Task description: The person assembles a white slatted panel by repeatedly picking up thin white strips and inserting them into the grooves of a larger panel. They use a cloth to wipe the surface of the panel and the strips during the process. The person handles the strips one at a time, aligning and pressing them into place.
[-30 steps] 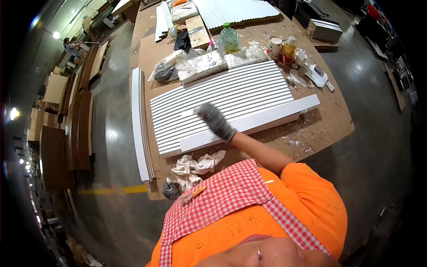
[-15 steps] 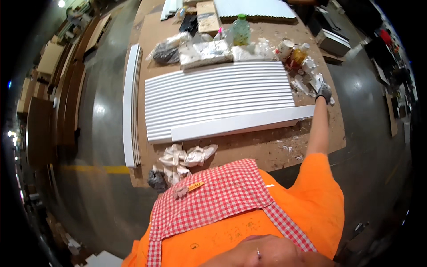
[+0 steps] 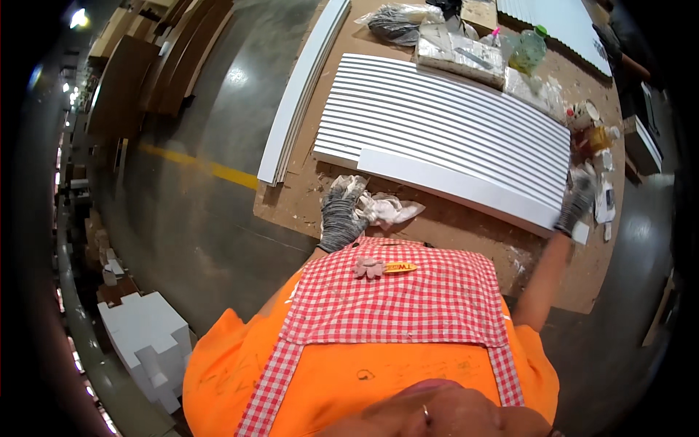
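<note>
Touching the near-left cloth with our left hand, we have our right hand well apart, just beyond the white strip at right; we cannot tell either grip. Cloth pickup seems underway, calling next for firm fingers.

A yellow stripe crosses the grey floor. Brown panels: upper left. Notched white sheets: lower left. Green-capped clear plastic bottle: upper right.
</note>
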Demonstrator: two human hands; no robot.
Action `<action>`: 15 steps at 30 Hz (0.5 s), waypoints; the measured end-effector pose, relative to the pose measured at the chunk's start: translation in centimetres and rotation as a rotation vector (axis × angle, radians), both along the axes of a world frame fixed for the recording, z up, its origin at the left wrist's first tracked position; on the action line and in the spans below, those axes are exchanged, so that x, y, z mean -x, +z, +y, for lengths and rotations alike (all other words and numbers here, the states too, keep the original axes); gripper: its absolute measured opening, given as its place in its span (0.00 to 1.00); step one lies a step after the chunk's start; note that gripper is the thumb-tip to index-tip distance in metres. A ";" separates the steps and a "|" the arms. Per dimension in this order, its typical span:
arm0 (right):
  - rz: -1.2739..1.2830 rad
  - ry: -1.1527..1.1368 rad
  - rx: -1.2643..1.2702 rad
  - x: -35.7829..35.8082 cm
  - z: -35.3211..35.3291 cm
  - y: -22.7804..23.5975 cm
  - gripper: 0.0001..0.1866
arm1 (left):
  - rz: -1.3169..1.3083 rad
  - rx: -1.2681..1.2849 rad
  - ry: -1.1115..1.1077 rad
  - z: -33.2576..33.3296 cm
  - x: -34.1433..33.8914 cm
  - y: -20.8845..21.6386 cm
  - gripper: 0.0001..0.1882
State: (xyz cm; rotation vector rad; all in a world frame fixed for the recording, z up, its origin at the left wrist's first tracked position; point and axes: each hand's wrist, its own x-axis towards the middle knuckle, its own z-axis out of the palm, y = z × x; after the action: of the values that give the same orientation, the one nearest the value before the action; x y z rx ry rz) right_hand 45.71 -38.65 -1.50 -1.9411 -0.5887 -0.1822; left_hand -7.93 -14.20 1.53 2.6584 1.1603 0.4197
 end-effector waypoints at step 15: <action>0.004 -0.099 0.283 14.3 9.0 2.6 0.17 | 0.084 -0.235 0.037 9.5 -4.4 1.1 0.11</action>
State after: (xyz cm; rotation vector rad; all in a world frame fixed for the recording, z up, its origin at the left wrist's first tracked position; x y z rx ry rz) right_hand 31.39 -29.65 1.12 -2.2460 -0.5379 -0.1641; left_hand -3.50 -4.66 2.59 2.8832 1.2578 0.4827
